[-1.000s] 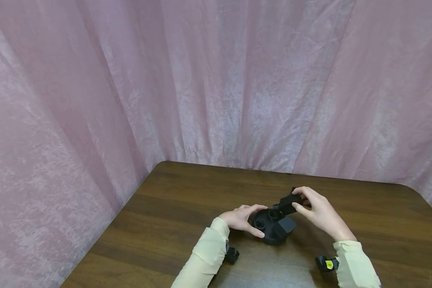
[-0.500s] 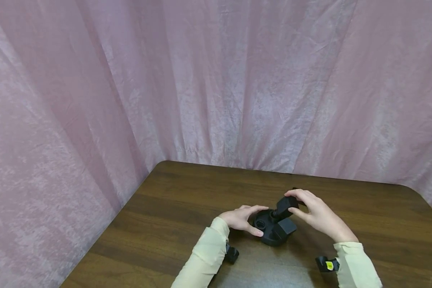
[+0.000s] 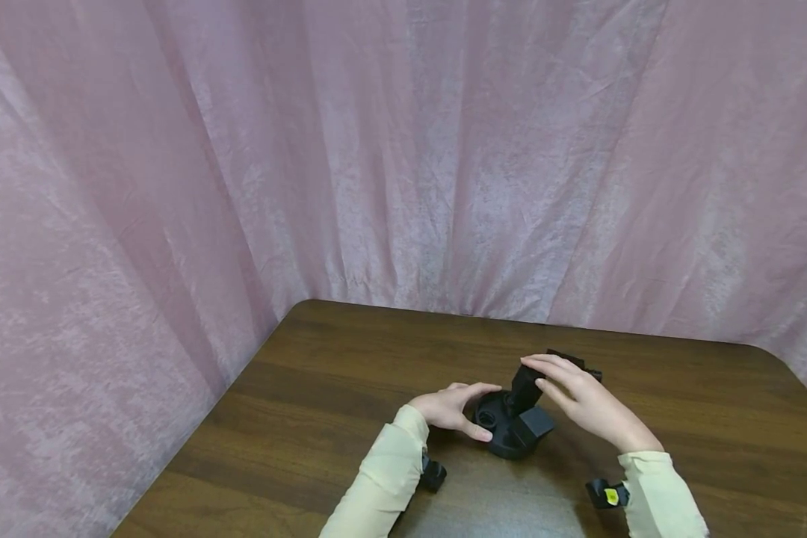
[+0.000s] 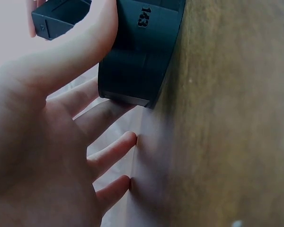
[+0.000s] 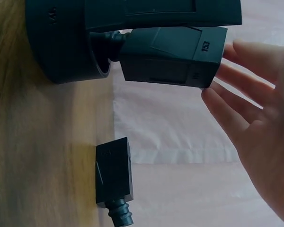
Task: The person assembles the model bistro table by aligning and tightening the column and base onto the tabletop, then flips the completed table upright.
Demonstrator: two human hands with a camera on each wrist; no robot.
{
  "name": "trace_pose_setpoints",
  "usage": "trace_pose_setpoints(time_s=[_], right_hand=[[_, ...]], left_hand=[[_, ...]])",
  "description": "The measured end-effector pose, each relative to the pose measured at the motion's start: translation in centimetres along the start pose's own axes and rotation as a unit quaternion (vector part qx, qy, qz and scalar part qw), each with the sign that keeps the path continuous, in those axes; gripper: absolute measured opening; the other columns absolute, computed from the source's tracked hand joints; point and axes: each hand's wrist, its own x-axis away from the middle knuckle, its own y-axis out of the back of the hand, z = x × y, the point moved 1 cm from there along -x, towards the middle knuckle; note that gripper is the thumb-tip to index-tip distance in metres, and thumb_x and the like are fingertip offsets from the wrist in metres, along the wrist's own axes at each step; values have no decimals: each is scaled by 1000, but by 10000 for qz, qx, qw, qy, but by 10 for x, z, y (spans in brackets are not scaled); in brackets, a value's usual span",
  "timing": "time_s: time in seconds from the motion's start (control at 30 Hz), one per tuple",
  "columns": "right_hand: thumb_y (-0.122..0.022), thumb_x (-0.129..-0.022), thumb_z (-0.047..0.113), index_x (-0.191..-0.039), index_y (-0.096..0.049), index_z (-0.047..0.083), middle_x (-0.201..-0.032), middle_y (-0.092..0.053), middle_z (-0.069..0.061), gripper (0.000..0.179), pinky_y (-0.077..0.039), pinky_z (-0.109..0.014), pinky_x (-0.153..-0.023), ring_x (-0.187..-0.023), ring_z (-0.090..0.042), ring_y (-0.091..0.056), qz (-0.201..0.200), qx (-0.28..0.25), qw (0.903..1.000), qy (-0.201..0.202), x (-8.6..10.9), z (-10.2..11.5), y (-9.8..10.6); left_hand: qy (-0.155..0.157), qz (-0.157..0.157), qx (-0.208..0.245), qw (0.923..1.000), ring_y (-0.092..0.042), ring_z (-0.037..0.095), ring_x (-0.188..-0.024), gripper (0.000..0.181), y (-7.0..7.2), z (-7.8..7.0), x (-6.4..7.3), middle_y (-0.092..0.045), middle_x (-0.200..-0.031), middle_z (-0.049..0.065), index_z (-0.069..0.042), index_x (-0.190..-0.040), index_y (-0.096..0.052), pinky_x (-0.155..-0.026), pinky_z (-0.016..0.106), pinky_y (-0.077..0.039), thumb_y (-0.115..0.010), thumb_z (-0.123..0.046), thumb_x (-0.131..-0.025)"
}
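A black round base (image 3: pixel 507 444) with a collared hole and a wedge-shaped block on it sits on the wooden table. My left hand (image 3: pixel 449 409) grips its left side, thumb in front and fingers behind; in the left wrist view the base wall (image 4: pixel 135 61) lies between thumb and fingers, the other fingertips near the tabletop. A black angular block (image 3: pixel 526 390) stands tilted, its ridged stem in the base's other hole. My right hand (image 3: pixel 581 396) pinches the upper end of this block (image 5: pixel 173 56) with its fingertips. The stem's lower end is hidden inside the base.
A second black block with a ridged stem (image 5: pixel 114 172) lies on the table (image 3: pixel 376 351) behind the right hand, partly hidden in the head view. Pink curtains (image 3: pixel 403 149) hang beyond the table's far and left edges.
The right hand has brought the block's stem down into the base's hole and tipped the block more upright. The second block shows more behind the hand. The left hand stays put.
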Motion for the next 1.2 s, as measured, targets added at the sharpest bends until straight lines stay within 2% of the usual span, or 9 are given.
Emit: trace_pose_setpoints(time_s=[0.1, 0.27, 0.43, 0.6, 0.7, 0.8, 0.9, 1.0, 1.2], right_hand=[[-42, -95, 23, -132, -43, 25, -132, -45, -2, 37, -38, -50, -92, -123, -27, -40, 107, -18, 9999, 20, -1, 1, -3], [-44, -94, 13, -137, -35, 30, -129, -47, 1, 47, -40, -49, -90, -120, -25, -42, 234, 143, 9996, 94, -3, 2, -10], [-45, -93, 12, -139, -29, 30, -125, -50, -1, 52, -41, -48, -88, -116, -24, -44, 264, 123, 9994, -163, -3, 0, -13], [-47, -93, 19, -139, -34, 22, -113, -54, -1, 47, -43, -41, -80, -104, -20, -47, 248, 353, 9980, -451, -3, -5, -16], [-48, -93, 23, -136, -38, 18, -120, -50, -5, 45, -42, -46, -83, -110, -24, -43, 171, 338, 9980, -515, -4, -7, -16], [-49, -92, 25, -134, -42, 15, -134, -41, -9, 43, -36, -54, -91, -124, -31, -34, 35, 272, 9984, -485, -4, -8, -15], [-50, -92, 26, -132, -43, 12, -137, -39, -12, 43, -34, -55, -94, -127, -34, -33, 30, 241, 9985, -482, -4, -9, -14], [-51, -91, 25, -129, -46, 13, -133, -44, -12, 40, -38, -54, -91, -123, -34, -40, 0, 391, 9976, -575, -3, -8, -13], [-55, -88, 17, -111, -57, 16, -117, -55, -4, 23, -44, -48, -83, -111, -25, -49, -411, 661, 9954, -563, -3, -7, -9]], left_hand=[[100, 36, 25, 9999, -31, 14, -130, 78, 0, 1, 0, -35, -141, -3, -38, -138, -25, -101, 35, -33, -69, -45, -73], [-105, 74, 75, 9999, -34, 11, -129, 78, 0, 1, -1, -36, -140, -2, -34, -139, -25, -101, 30, -33, -69, -43, -75], [-75, 108, 79, 9999, -33, 12, -128, 78, 0, 1, -1, -36, -140, -1, -35, -139, -24, -100, 31, -34, -68, -43, -74], [-38, 74, 25, 10000, -32, 14, -129, 80, 1, 0, 0, -35, -141, -1, -35, -139, -24, -101, 33, -34, -69, -44, -74], [52, 72, 10, 10000, -31, 15, -130, 80, 1, 0, 0, -34, -141, -1, -36, -139, -23, -101, 36, -33, -68, -45, -74], [190, 89, -10, 9998, -29, 17, -131, 80, 1, -1, 1, -33, -141, -1, -39, -139, -23, -101, 40, -32, -68, -47, -74], [233, 94, -28, 9997, -27, 18, -131, 79, 1, -1, 2, -32, -142, -2, -40, -138, -22, -101, 42, -31, -68, -47, -74], [256, 102, -35, 9996, -26, 18, -131, 79, 1, -2, 3, -32, -142, -2, -41, -138, -22, -101, 43, -30, -68, -48, -74], [274, 103, -41, 9996, -26, 19, -131, 79, 1, -2, 3, -32, -141, -1, -42, -138, -22, -100, 43, -31, -68, -48, -73]])
